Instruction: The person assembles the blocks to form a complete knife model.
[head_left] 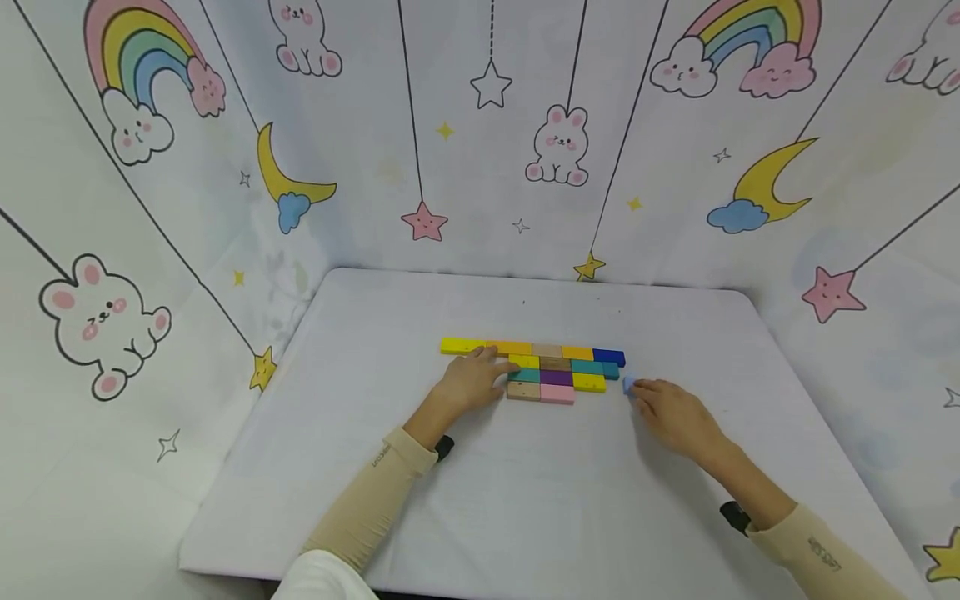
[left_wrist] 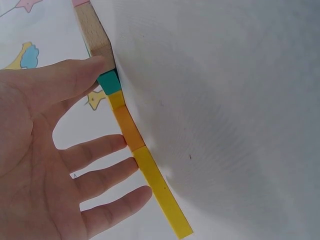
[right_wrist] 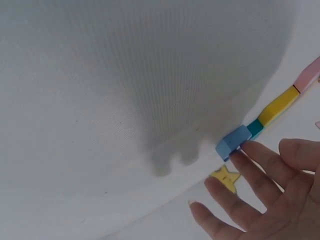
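Note:
Colored wooden blocks lie flat in staggered rows on the table. The far row runs from a long yellow block [head_left: 461,345] to a dark blue block [head_left: 609,357]. My left hand [head_left: 467,385] rests at the left of the rows, fingers spread and straight. Its thumb touches a bare wood block [left_wrist: 94,30] beside a teal block [left_wrist: 110,82], and its fingertips meet the orange [left_wrist: 129,127] and yellow blocks. My right hand [head_left: 675,417] has extended fingertips against a light blue block [right_wrist: 233,141], right of the rows; its thumb stands apart from that block.
A white cloth covers the table [head_left: 570,500]. Patterned cloth walls [head_left: 360,117] with rabbits, stars and rainbows stand behind and at both sides. The pink block [head_left: 557,395] sits in the nearest row, and a yellow block [head_left: 589,383] lies right of the purple block [head_left: 556,377].

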